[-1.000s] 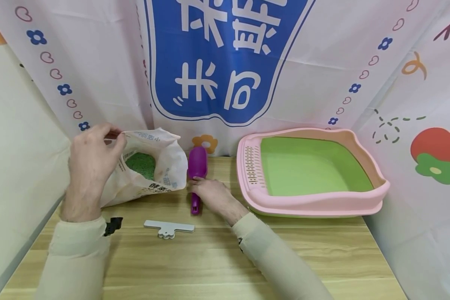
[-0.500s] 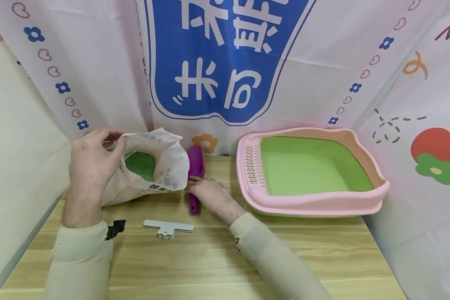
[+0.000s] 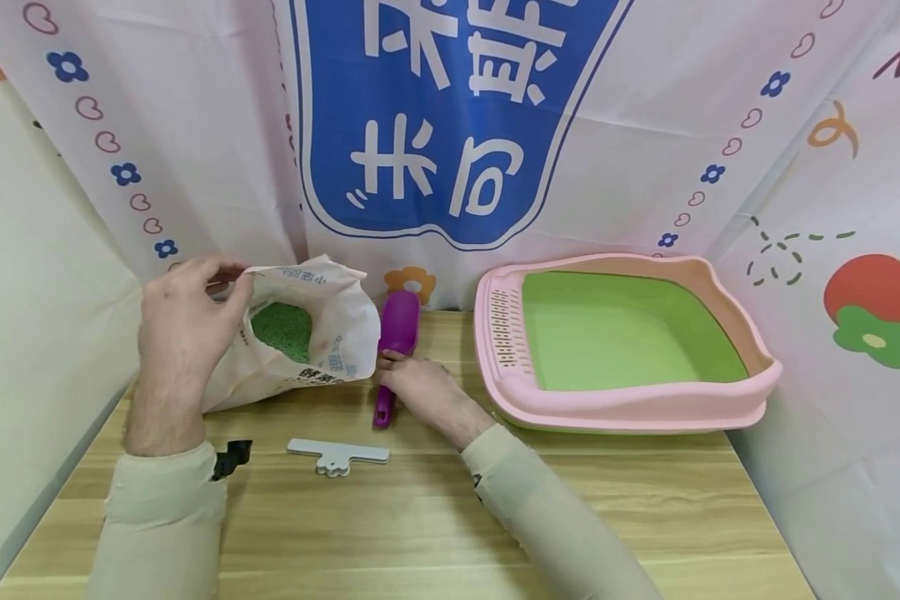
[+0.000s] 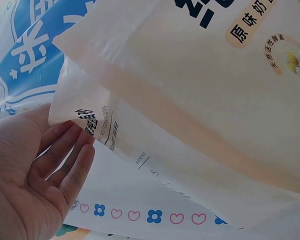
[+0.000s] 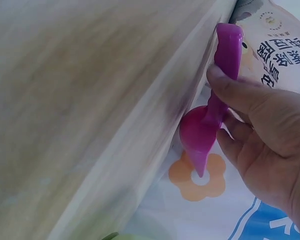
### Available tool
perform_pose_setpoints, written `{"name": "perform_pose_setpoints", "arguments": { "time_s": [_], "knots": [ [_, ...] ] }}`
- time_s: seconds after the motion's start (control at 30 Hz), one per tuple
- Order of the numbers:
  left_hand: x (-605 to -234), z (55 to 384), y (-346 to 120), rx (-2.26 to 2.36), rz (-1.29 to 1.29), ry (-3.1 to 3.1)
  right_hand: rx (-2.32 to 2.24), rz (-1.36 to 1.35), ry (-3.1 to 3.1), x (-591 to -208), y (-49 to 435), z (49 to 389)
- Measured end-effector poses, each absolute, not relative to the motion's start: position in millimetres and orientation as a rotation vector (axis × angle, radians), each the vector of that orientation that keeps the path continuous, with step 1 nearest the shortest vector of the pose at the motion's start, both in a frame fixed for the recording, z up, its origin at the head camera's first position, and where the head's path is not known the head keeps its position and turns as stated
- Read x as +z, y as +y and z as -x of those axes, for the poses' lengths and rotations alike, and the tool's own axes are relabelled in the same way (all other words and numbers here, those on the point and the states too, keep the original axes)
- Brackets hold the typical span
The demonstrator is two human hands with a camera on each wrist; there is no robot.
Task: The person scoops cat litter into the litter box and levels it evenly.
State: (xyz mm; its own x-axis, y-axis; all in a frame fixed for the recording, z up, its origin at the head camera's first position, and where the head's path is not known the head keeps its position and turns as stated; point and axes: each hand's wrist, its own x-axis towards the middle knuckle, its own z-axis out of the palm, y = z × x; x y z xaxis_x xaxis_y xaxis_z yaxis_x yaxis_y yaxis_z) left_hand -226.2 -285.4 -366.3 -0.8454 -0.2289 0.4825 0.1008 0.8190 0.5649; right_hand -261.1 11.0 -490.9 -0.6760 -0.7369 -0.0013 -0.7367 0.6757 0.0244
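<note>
A white printed bag (image 3: 352, 329) stands with its mouth spread, green granules (image 3: 281, 329) visible inside. My left hand (image 3: 187, 321) pinches the bag's left rim between thumb and fingers; the left wrist view shows the rim corner at the fingertips (image 4: 77, 127). Just right of the bag, a purple scoop (image 3: 400, 321) is at the table's back edge, bowl pointing away from me. My right hand (image 3: 423, 392) holds the scoop by its handle (image 5: 229, 50), thumb on one side and fingers on the other in the right wrist view. Whether the scoop touches the table is unclear.
A pink-rimmed litter box (image 3: 622, 404) with a green base stands to the right of the right hand. A white bag clip (image 3: 337, 456) lies on the wooden table (image 3: 435, 517) in front of the bag. A printed curtain (image 3: 615, 183) hangs behind everything.
The scoop has turned slightly in my right hand, its bowl swinging right and its handle end left. The left hand stays at the bag's rim, barely moved.
</note>
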Motion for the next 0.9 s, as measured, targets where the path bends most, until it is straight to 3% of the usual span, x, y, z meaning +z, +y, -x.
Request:
{"name": "perform_pose_setpoints", "arguments": {
  "time_s": [0.23, 0.7, 0.9],
  "knots": [
    [-366, 226, -285, -0.805, -0.096, -2.458, -0.088, -1.466, -2.762, -491, 18, 260],
    [-367, 227, -285, -0.802, -0.092, -2.441, 0.326, -1.491, -2.772, -475, 40, 261],
    [-368, 227, -285, -0.819, -0.079, -2.43, 0.289, -1.445, -2.784, -469, 44, 265]
  ]
}}
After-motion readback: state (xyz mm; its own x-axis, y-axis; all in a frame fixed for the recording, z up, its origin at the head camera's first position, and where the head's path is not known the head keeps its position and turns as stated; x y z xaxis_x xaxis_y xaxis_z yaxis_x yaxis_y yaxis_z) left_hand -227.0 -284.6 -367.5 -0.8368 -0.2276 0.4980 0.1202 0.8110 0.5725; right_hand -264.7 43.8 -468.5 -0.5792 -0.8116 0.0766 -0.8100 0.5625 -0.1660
